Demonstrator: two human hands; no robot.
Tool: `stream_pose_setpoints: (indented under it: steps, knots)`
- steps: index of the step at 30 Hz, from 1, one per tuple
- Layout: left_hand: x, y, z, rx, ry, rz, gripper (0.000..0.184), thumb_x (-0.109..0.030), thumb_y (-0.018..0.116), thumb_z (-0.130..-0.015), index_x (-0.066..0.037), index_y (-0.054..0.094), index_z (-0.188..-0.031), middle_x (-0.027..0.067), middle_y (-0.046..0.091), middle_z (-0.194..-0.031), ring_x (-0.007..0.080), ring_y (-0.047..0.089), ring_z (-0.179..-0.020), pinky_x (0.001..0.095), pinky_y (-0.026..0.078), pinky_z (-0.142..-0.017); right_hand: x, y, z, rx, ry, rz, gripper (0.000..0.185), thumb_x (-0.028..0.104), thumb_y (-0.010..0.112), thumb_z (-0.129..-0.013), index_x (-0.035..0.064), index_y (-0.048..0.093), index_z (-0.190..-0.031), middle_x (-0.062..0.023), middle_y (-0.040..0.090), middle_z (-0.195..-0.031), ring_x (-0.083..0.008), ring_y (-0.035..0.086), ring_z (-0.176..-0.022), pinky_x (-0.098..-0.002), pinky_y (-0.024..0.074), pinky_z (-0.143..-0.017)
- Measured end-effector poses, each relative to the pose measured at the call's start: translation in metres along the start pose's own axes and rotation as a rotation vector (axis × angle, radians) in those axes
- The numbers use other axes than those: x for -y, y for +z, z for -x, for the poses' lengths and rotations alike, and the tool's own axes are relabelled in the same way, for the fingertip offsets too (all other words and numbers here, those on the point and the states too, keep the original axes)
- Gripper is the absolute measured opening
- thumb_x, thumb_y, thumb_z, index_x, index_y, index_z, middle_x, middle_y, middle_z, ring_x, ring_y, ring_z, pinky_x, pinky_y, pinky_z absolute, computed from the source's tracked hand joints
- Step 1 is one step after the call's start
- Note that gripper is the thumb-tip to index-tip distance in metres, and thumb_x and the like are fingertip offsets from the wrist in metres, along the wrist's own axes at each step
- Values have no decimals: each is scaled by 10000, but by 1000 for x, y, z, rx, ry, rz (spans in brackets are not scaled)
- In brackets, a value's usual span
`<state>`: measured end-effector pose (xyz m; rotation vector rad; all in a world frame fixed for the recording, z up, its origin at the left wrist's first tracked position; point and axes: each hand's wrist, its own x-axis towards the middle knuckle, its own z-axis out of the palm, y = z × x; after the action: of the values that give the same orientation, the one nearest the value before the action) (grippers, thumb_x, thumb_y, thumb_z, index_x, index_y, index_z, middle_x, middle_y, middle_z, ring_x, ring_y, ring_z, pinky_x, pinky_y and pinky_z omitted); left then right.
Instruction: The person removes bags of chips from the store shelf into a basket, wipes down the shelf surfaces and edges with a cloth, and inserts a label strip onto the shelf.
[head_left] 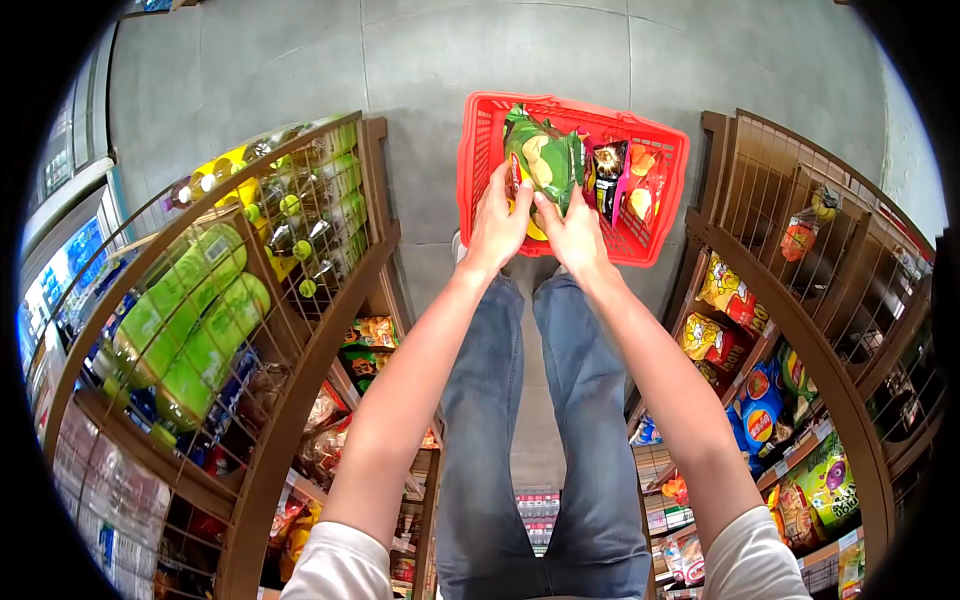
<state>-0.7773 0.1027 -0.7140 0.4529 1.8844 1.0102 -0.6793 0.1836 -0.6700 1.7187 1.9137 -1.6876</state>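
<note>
- The undersides of both hands are hidden, and the left hand (500, 225) and right hand (574, 230) cover the near end of the green bag (548, 160)
- A yellow patch (537, 228) shows between the hands, too covered to tell what it belongs to
- The lettering on the dark packet (608, 165) is too small to read, and the white sleeves (340, 562) run off the lower edge
- Both forearms reach forward over the jeans (480, 400) and converge, backs of the hands up, thumbs turned inward
- The left hand closes partway on the bag's left side, the right hand on its near right part; how tightly they press, I cannot tell
- The green bag lies tilted in the left part of the red basket (672, 190), beside the dark packet, with the red-and-orange packet (645, 180) farther right
- The basket sits on the grey floor (490, 45) between two wire racks (800, 215)
</note>
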Motion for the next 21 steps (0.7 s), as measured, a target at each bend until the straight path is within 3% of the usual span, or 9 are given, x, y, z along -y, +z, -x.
stream_pose_setpoints:
  steps: [7,9,10,11,14,18,21]
  knots:
    - [26,8,-17,-51,-24,-95,556,-325,499,-964,73,419,-1344,293,555,-1254,402,564,-1151,451,431,-991,-31,17,-27,56,41,69,652,332,597,-906,-65,373,-1372,-319,641,-1031,-460,619,-1000,-474,500,-870]
    - [24,5,-27,-53,-26,-149,514,-315,497,-956,92,495,-1270,309,597,-1170,432,595,-1079,458,455,-955,-37,24,-38,19,-22,123,670,343,590,-906,-79,360,-1372,-331,637,-1019,-472,613,-998,-478,497,-870]
    - [26,5,-34,-103,40,-242,504,-337,513,-952,87,547,-1221,298,649,-1056,374,647,-1036,412,495,-914,-41,27,-45,54,10,142,696,355,582,-908,-93,334,-1380,-353,627,-1004,-480,611,-992,-486,496,-872]
    - [29,5,-45,-75,-7,-228,487,-331,504,-948,80,560,-1203,312,647,-1029,400,634,-1039,423,491,-904,-44,31,-53,42,-11,183,677,366,575,-911,-99,354,-1351,-368,621,-987,-492,609,-978,-501,496,-872]
    - [14,-2,-65,22,-174,-333,464,-330,477,-933,61,603,-1148,324,637,-1034,439,611,-1044,452,470,-917,-38,36,-68,25,44,250,616,387,574,-912,-106,420,-1247,-361,629,-956,-504,610,-948,-519,503,-856]
    - [24,1,-80,53,-194,-304,471,-311,466,-919,70,595,-1165,315,627,-1096,422,587,-1106,436,450,-951,-39,43,-75,20,78,351,629,417,559,-915,-141,443,-1182,-353,638,-936,-475,636,-919,-507,516,-836]
    - [30,3,-82,49,-233,-265,482,-308,451,-922,70,582,-1191,312,615,-1137,413,573,-1139,432,439,-968,-35,46,-77,65,156,406,639,428,544,-903,-153,496,-1163,-371,624,-992,-483,620,-982,-499,494,-896]
